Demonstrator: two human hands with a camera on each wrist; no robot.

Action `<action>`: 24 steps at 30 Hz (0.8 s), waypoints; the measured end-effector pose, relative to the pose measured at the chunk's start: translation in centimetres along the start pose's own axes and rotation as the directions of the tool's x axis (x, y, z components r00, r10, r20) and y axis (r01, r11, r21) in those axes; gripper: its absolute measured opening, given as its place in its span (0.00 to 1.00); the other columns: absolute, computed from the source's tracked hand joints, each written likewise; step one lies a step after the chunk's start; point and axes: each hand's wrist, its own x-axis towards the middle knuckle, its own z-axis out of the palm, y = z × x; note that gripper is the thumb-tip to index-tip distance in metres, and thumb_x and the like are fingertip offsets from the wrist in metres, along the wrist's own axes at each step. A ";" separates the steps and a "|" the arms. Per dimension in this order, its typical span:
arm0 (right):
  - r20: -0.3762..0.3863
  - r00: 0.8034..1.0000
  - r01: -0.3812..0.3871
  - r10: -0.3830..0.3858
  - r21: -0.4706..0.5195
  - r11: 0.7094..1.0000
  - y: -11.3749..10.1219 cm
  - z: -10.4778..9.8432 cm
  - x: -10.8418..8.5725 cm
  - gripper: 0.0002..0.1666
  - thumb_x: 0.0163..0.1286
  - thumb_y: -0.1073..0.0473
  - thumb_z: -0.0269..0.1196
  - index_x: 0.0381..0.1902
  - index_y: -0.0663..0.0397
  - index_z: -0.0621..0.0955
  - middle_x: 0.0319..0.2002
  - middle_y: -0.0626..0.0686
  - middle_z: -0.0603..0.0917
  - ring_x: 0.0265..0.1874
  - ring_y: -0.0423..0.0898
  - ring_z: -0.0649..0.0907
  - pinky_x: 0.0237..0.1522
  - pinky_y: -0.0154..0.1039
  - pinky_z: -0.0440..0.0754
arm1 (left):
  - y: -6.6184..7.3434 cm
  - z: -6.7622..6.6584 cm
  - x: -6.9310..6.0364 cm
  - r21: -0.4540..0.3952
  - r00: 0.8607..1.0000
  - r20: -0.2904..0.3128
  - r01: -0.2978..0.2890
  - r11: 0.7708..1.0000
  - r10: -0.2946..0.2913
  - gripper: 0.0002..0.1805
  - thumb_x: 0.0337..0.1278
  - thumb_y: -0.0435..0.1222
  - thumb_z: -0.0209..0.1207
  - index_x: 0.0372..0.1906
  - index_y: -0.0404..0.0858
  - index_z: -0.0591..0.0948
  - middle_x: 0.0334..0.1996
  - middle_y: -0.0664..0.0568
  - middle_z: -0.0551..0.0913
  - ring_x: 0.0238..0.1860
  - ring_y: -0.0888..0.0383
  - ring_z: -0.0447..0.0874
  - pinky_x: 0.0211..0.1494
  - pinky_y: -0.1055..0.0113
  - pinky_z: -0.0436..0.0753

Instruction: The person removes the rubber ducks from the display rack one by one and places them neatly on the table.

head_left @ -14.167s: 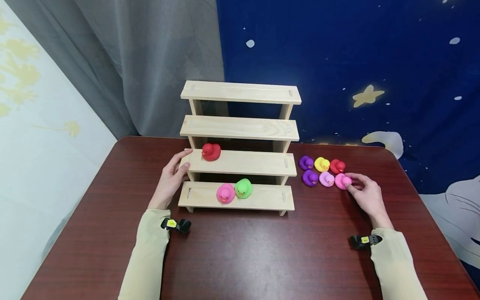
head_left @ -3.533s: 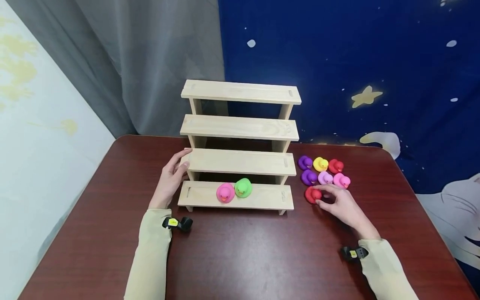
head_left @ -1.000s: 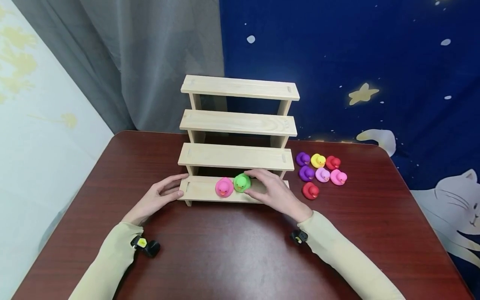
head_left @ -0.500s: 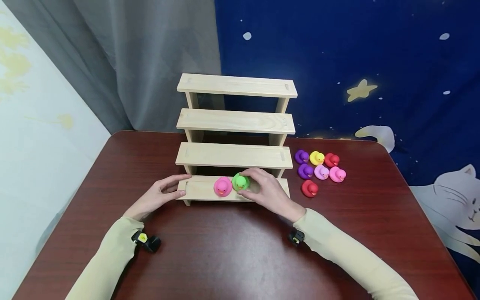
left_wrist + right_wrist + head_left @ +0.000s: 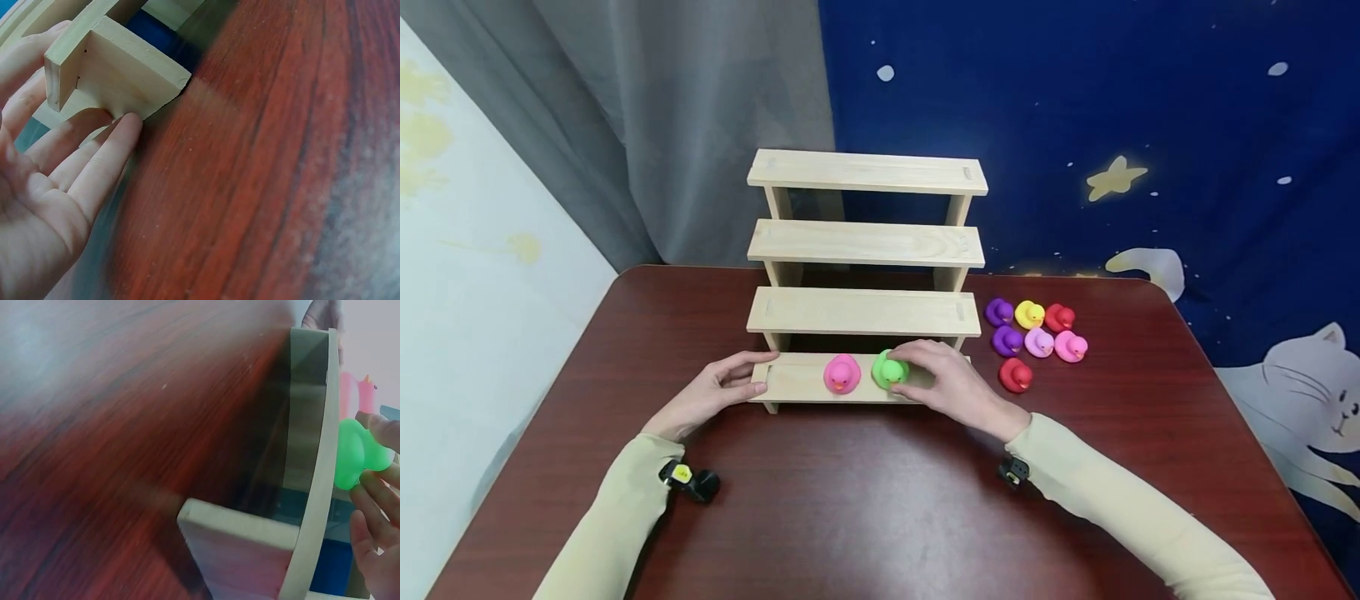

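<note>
A light wooden stepped stand (image 5: 865, 312) with several shelves stands on the table. On its lowest shelf sit a pink rubber duck (image 5: 842, 374) and, just right of it with a small gap, a green rubber duck (image 5: 888, 371). My right hand (image 5: 951, 387) pinches the green duck between thumb and fingers; the right wrist view shows the same green duck (image 5: 353, 453) at the fingertips. My left hand (image 5: 711, 394) grips the left end of the lowest shelf. In the left wrist view its fingers (image 5: 103, 165) reach round the board's end, by the side leg.
Right of the stand, two rows of ducks lie on the table (image 5: 880, 500): purple (image 5: 998, 312), yellow (image 5: 1029, 315), red (image 5: 1060, 317), another purple, lilac (image 5: 1039, 342) and pink (image 5: 1071, 347). A separate red duck (image 5: 1016, 376) sits in front. Curtains hang behind.
A red duck went from the second-lowest shelf to the table. My left hand shifted down to the lowest shelf. My right hand reached the green duck, which has moved slightly right, away from the pink one.
</note>
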 end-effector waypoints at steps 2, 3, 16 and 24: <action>0.004 1.000 -0.004 0.004 -0.022 1.000 0.0 -0.3 -0.2 0.24 0.55 0.58 0.75 0.49 0.56 0.84 0.46 0.50 0.84 0.48 0.45 0.80 0.53 0.43 0.74 | 0.0 -0.1 0.0 0.007 1.000 -0.003 0.003 1.000 -0.003 0.28 0.63 0.35 0.62 0.68 0.41 0.71 0.61 0.42 0.74 0.53 0.51 0.80 0.51 0.63 0.79; 0.007 1.000 -0.008 0.008 -0.032 0.999 0.0 -0.4 -0.3 0.24 0.55 0.58 0.75 0.50 0.56 0.84 0.47 0.50 0.84 0.48 0.45 0.80 0.53 0.43 0.73 | -0.1 -0.1 0.0 0.011 1.000 -0.003 0.004 1.000 -0.004 0.28 0.63 0.35 0.62 0.68 0.41 0.70 0.61 0.42 0.75 0.52 0.51 0.80 0.51 0.64 0.79; -0.013 1.000 -0.020 0.019 -0.068 0.997 0.6 -2.6 -2.3 0.24 0.54 0.60 0.75 0.49 0.58 0.84 0.47 0.51 0.84 0.48 0.48 0.80 0.49 0.46 0.72 | 0.0 -0.1 0.2 0.024 1.000 0.005 0.011 1.000 -0.011 0.28 0.63 0.35 0.62 0.68 0.41 0.70 0.60 0.42 0.75 0.52 0.51 0.80 0.50 0.64 0.79; -0.057 0.997 -0.054 0.048 -0.103 0.993 1.0 -4.3 -3.5 0.26 0.52 0.61 0.76 0.50 0.59 0.83 0.48 0.54 0.83 0.50 0.51 0.80 0.51 0.50 0.72 | 0.0 0.0 0.1 0.025 1.000 -0.013 0.015 1.000 -0.014 0.29 0.63 0.36 0.62 0.68 0.41 0.70 0.60 0.42 0.75 0.52 0.52 0.80 0.50 0.65 0.79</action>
